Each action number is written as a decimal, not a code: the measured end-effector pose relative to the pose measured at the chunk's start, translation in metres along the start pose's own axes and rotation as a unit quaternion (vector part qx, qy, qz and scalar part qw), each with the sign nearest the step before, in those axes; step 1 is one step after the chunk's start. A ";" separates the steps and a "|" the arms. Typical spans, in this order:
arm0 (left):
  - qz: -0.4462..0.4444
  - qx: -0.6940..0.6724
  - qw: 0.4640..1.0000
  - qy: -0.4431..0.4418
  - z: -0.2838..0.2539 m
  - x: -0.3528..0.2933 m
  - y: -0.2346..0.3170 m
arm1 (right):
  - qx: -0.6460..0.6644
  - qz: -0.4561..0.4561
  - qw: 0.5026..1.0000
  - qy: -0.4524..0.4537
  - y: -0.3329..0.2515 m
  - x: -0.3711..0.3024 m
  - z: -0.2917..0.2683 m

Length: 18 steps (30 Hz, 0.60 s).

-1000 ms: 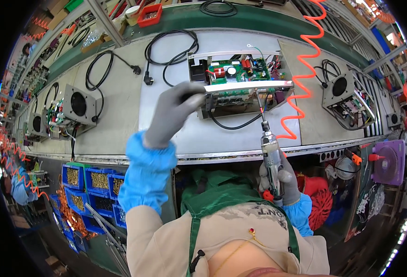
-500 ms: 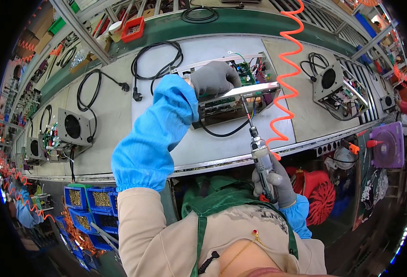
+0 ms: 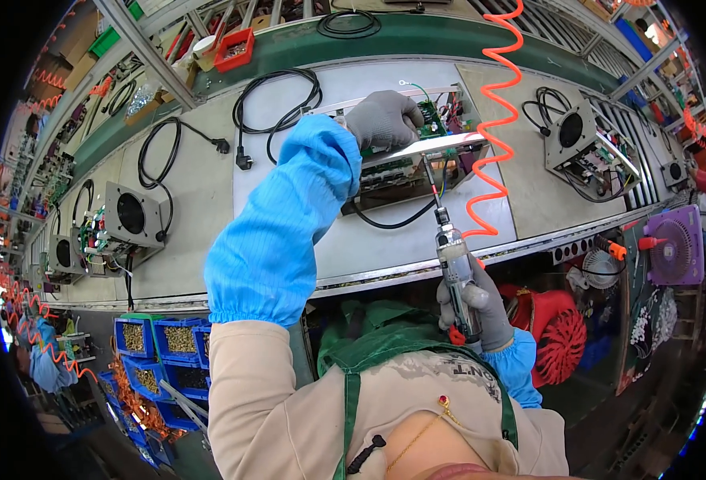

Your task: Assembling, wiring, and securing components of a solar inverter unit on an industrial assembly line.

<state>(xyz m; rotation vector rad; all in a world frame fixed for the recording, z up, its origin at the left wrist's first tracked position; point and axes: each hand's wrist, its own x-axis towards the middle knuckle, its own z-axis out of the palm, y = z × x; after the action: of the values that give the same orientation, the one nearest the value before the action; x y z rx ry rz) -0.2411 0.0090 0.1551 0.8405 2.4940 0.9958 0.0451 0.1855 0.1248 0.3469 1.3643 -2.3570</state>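
Observation:
My left hand (image 3: 385, 122), in a grey glove, is closed over the upper edge of an open metal chassis (image 3: 458, 142) with green circuit boards (image 3: 430, 118) inside. Its fingertips are partly hidden behind the knuckles and the bright metal edge. Below and to the right, my gloved right hand (image 3: 487, 306) is wrapped round a pneumatic screwdriver (image 3: 455, 260). The long bit points up and away from me, its tip at the near side of the chassis, just under the bright edge; whether it touches a screw I cannot make out. A black cable (image 3: 393, 225) loops out below the chassis.
An orange coiled air hose (image 3: 493, 120) hangs right of the chassis. Similar units with fans stand at left (image 3: 133, 214) and right (image 3: 577, 136). Black power cords (image 3: 277, 74) lie on the bench. Blue bins (image 3: 178, 340) of small parts sit lower left; a purple fan (image 3: 674, 246) stands right.
The view has shifted slightly. My left hand has curled a little more at the chassis edge. The screwdriver stays in my right hand, its tip still by the near side of the chassis.

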 end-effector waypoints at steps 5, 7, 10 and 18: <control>0.014 -0.007 1.000 -0.014 -0.001 0.002 0.003 | 0.013 -0.008 1.000 0.004 0.004 -0.001 0.005; 0.021 -0.020 1.000 -0.012 0.001 0.002 -0.003 | 0.012 -0.006 1.000 0.006 0.004 0.000 0.008; 0.027 -0.032 0.999 -0.013 0.002 -0.001 -0.006 | 0.021 -0.019 0.999 0.019 0.007 0.000 0.010; 0.178 0.112 0.977 0.036 0.023 -0.028 0.003 | 0.160 -0.079 0.983 -0.044 0.014 0.000 0.010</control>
<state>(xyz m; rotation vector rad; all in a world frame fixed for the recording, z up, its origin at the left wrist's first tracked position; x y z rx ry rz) -0.2074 0.0051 0.1435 1.3820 2.6070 0.8701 0.0511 0.1704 0.1184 0.2249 1.0045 -2.6943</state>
